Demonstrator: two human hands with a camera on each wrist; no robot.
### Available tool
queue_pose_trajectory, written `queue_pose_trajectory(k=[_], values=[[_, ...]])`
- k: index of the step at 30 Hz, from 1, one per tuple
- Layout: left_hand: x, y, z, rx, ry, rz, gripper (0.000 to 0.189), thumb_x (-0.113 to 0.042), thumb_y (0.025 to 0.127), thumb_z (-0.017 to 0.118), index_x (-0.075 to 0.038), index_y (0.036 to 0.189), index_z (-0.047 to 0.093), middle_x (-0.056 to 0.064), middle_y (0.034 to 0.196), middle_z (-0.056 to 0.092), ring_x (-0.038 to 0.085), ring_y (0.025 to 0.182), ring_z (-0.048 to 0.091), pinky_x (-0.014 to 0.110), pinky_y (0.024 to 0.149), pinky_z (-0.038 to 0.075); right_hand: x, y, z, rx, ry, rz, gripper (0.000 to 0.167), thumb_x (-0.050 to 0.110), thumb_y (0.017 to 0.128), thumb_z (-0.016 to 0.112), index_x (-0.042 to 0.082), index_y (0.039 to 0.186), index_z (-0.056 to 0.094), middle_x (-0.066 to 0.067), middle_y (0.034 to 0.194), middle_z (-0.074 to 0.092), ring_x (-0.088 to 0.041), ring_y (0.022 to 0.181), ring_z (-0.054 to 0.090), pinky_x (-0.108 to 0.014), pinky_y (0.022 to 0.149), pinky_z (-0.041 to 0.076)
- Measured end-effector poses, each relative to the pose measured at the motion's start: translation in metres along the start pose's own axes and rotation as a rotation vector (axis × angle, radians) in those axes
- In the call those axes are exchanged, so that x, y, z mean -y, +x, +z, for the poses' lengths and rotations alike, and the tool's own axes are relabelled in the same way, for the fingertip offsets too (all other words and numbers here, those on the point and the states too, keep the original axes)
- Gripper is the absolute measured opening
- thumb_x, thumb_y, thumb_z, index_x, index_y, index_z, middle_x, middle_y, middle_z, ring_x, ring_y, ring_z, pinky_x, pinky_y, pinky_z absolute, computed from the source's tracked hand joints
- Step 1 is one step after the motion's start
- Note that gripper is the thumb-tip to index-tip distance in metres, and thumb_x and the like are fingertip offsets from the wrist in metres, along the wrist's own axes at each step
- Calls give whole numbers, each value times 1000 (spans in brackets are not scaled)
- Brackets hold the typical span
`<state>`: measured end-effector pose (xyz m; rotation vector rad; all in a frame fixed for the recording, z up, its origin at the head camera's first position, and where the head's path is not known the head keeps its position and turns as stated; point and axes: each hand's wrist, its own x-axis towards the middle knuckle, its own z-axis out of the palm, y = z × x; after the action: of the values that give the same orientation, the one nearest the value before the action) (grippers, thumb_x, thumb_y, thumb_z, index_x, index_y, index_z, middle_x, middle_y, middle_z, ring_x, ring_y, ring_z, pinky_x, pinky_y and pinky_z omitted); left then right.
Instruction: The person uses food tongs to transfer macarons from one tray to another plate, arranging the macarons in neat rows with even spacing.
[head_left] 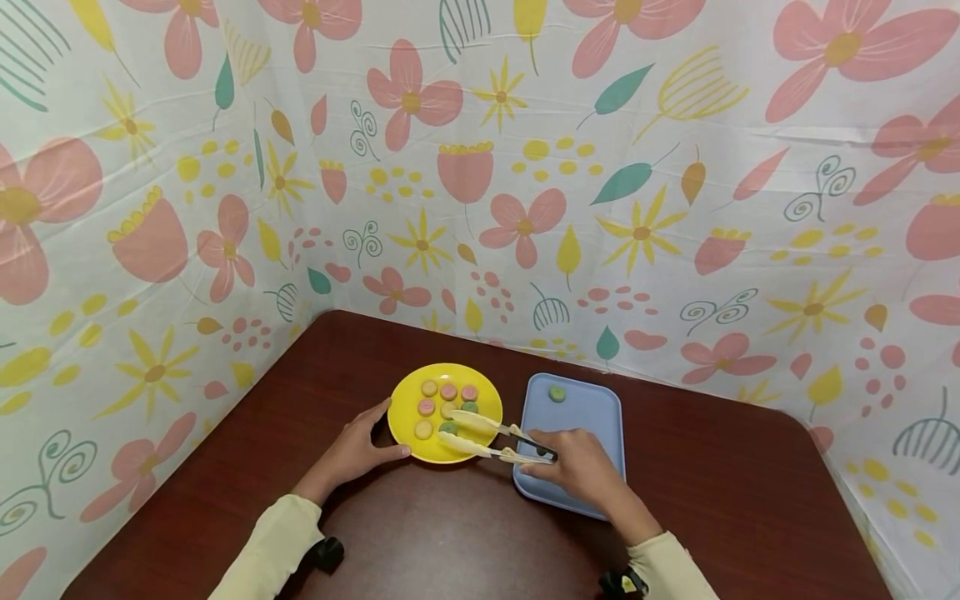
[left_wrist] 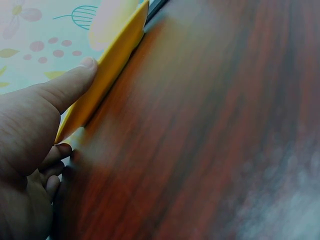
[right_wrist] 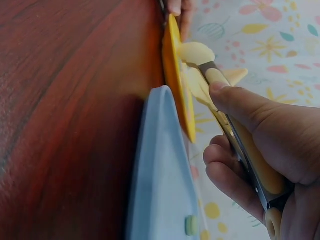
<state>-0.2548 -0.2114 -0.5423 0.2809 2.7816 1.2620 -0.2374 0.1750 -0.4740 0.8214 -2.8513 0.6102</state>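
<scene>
My left hand [head_left: 358, 446] holds the left rim of a round yellow plate [head_left: 487, 402], thumb on the rim and the other fingers lower beside the edge in the left wrist view. Several small macarons in pink, cream and green lie on the plate. In my right hand [head_left: 577, 467] is a pair of kitchen tongs [head_left: 517, 457] with cream-coloured tips and dark-edged handles. The spread tips reach over the plate's right part, on either side of a green macaron [head_left: 447, 427]. The right wrist view shows the thumb and fingers gripping the tongs' handles [right_wrist: 250, 155].
Right of the plate lies a light blue rectangular tray [head_left: 607, 408], partly under my right hand. A green macaron [head_left: 557, 393] sits near its far end. The brown wooden table [head_left: 712, 467] meets flower-patterned cloth walls [head_left: 645, 250] at the back and left.
</scene>
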Motion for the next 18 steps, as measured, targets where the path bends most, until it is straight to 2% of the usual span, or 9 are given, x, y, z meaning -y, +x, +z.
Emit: queue_pose_trajectory(k=[2, 7, 9, 10, 13, 15, 18], values=[[-1, 0, 0, 1, -1, 3, 110, -59, 81, 80, -8, 163, 26, 15, 165, 31, 39, 152, 28, 61, 117, 31, -1, -2, -7, 9, 15, 18, 55, 42, 83, 84, 7, 124, 75, -6, 83, 76, -3, 58, 52, -25, 57, 46], [-1, 0, 0, 0, -11, 3, 110, -58, 82, 81, -8, 163, 26, 15, 165, 31, 39, 152, 27, 63, 117, 30, -7, -8, -29, -3, 39, 58, 55, 38, 83, 85, 8, 127, 74, -5, 81, 75, -3, 53, 36, -23, 53, 38], [-1, 0, 0, 0, -14, 3, 110, -58, 82, 81, -8, 163, 26, 15, 165, 31, 39, 152, 27, 63, 117, 30, -10, -11, -39, -11, 36, 76, 56, 39, 83, 85, 9, 128, 74, 0, 78, 74, -2, 53, 36, -22, 51, 36], [-1, 0, 0, 0, -17, 3, 110, -57, 82, 81, -8, 163, 26, 15, 165, 31, 39, 152, 27, 63, 117, 30, -13, -13, -44, -12, 32, 80, 56, 40, 83, 85, 8, 128, 73, 3, 72, 70, -2, 53, 34, -22, 49, 34], [0, -1, 0, 3, -24, 7, 110, -57, 81, 81, -9, 163, 26, 14, 165, 31, 39, 152, 27, 62, 117, 30, -21, -18, -57, -16, 37, 110, 59, 40, 83, 85, 8, 130, 71, 11, 55, 49, -3, 49, 29, -22, 46, 29], [0, -1, 0, 4, -27, 9, 110, -57, 81, 81, -9, 163, 26, 14, 165, 31, 39, 152, 27, 62, 117, 31, -27, -21, -64, -25, 34, 119, 60, 40, 83, 85, 7, 131, 71, 12, 53, 43, -3, 49, 29, -22, 46, 29], [0, -1, 0, 1, -24, 8, 110, -58, 81, 81, -9, 163, 26, 14, 165, 31, 39, 152, 27, 62, 116, 32, -39, -26, -73, -31, 26, 143, 63, 43, 83, 84, 5, 131, 70, 11, 55, 46, -4, 50, 35, -22, 46, 32]])
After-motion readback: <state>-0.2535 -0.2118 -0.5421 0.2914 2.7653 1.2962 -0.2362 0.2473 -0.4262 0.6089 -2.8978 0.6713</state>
